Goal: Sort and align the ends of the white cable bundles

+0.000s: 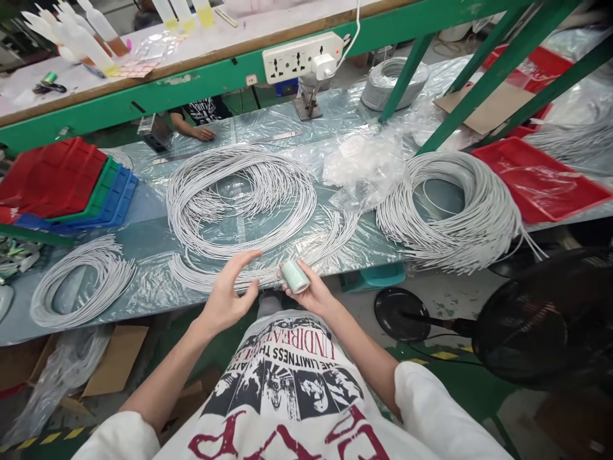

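Right hand [313, 292] gripping roll [294, 276], perhaps tape, left hand [230, 297] spread

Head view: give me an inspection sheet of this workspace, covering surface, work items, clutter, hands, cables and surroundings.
Surface: bench, covered in wrinkled clear film.
Work items: pale green roll, held at the bench's near edge; curved wire bundle beyond it.
Clutter: crumpled plastic bags between the two larger coils; stacked bins on the left; red tray on the right.
Hands: left hand open, nothing seen in it; right hand gripping the roll.
Cables: middle coil, right coil, left coil; white cord at the power strip.
Surroundings: green frame; black fan; co-worker's hand across the bench.
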The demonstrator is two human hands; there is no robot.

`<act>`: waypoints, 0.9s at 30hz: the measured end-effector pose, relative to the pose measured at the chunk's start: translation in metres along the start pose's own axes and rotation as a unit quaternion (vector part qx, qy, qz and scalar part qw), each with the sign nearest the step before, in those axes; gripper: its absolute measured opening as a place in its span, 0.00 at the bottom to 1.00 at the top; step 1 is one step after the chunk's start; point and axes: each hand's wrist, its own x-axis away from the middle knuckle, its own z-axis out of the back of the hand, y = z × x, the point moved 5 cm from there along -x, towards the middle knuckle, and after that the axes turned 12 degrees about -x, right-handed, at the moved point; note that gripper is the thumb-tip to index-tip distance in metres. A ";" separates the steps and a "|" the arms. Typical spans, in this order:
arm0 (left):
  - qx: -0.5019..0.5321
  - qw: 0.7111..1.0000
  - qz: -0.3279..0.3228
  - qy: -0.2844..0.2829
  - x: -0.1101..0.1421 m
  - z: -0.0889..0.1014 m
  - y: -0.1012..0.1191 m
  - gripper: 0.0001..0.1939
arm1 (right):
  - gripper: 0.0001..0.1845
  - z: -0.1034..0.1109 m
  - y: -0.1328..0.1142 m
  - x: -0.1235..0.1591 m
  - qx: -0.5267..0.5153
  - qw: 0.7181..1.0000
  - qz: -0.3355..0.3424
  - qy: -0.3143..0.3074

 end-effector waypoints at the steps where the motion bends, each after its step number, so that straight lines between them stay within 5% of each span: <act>1: -0.053 0.997 -0.045 -0.017 0.000 -0.002 0.002 0.25 | 0.23 0.001 0.000 -0.001 -0.002 1.000 -0.007 0.009; 4: -0.142 0.974 -0.163 -0.061 0.001 -0.015 0.007 0.27 | 0.25 0.002 0.002 0.000 0.004 0.999 -0.043 0.010; 10: -0.123 0.940 -0.311 -0.063 0.006 -0.028 0.016 0.11 | 0.24 0.009 0.013 0.001 0.011 0.990 -0.139 -0.021; 14: -0.151 0.938 -0.286 -0.122 0.010 -0.038 0.008 0.08 | 0.32 0.033 0.015 -0.009 0.087 0.984 -0.157 -0.002; 21: -0.196 0.944 -0.187 -0.191 0.018 -0.052 -0.013 0.12 | 0.25 0.076 -0.008 -0.018 0.289 0.951 0.033 0.101; 25: -0.175 0.955 -0.147 -0.191 0.019 -0.052 -0.021 0.11 | 0.33 0.051 -0.011 -0.011 0.371 0.924 0.094 -0.018; 27: -0.164 0.963 -0.128 -0.172 0.018 -0.050 -0.025 0.11 | 0.36 0.029 -0.007 -0.004 0.464 0.868 0.122 -0.126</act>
